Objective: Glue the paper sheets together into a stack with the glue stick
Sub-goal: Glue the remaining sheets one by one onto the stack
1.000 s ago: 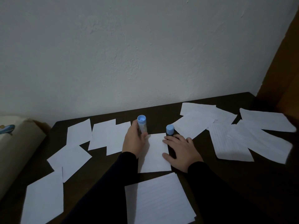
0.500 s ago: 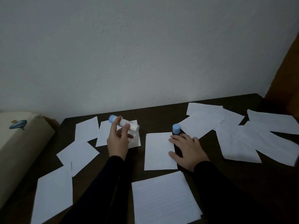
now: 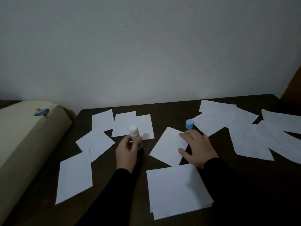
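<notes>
Two hands share the gluing step: the left hand (image 3: pixel 126 150) grips the upright glue stick (image 3: pixel 134 133), while the right hand (image 3: pixel 195 146) lies flat-fingered on a loose sheet (image 3: pixel 167 145). Next, I'd judge, that sheet goes onto the stack (image 3: pixel 177 190), squared up.

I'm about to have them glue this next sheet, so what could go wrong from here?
1. The right hand rests only on the right edge of the tilted sheet, so it may slide or turn under the glue stick that the left hand grips.
2. The blue cap stands right by the right hand's fingertips and could be knocked over.
3. The tilted sheet's near corner overlaps the stack, so stray glue could stick it there askew.
</notes>
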Motion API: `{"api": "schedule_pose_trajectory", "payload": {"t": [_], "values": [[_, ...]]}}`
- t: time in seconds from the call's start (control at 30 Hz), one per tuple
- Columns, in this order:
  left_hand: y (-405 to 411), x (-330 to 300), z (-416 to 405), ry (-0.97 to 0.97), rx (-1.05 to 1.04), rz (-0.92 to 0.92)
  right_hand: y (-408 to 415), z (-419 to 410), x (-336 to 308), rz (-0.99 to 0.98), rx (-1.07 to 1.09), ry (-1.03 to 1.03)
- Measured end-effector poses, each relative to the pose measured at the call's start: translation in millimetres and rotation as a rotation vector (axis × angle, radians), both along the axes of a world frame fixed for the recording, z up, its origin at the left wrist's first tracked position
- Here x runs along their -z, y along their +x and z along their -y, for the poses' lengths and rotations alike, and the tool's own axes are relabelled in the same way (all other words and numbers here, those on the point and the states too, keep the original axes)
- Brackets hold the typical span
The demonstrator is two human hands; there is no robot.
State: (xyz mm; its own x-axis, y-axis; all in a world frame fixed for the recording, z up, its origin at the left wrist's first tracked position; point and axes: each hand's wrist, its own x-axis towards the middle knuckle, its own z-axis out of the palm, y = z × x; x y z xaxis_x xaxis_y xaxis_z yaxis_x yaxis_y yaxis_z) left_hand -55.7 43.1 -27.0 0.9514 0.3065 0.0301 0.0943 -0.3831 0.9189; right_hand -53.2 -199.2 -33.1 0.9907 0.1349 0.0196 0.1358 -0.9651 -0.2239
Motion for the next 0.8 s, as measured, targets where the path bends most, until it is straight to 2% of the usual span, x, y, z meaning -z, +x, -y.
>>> {"api": "schedule_pose_trajectory", "payload": {"t": [0.1, 0.23, 0.37, 0.53, 0.63, 0.7, 0.8], "values": [[-3, 2, 2, -0.01, 0.013, -0.015, 4, -5, -2, -0.172, 0.012, -0.069], [-2, -1, 4, 0.007, -0.034, -0.068, -5, -16, 0, -0.202, 0.108, -0.095], [-29, -8, 10, 0.042, -0.165, 0.087, -14, -26, -4, -0.217, 0.22, -0.104], [-44, -3, 30, 0.356, 0.237, 0.029, -30, -38, -8, -0.186, 0.371, -0.157], [-35, 2, 45, 0.56, 0.278, -0.054, -39, -37, -12, -0.159, 0.399, -0.164], [-32, 3, 54, 0.664, 0.286, -0.081, -45, -27, -15, -0.095, 0.393, -0.076], [-29, 5, 66, 0.711, 0.321, -0.07, -53, 1, -15, 0.025, 0.419, 0.1]]}}
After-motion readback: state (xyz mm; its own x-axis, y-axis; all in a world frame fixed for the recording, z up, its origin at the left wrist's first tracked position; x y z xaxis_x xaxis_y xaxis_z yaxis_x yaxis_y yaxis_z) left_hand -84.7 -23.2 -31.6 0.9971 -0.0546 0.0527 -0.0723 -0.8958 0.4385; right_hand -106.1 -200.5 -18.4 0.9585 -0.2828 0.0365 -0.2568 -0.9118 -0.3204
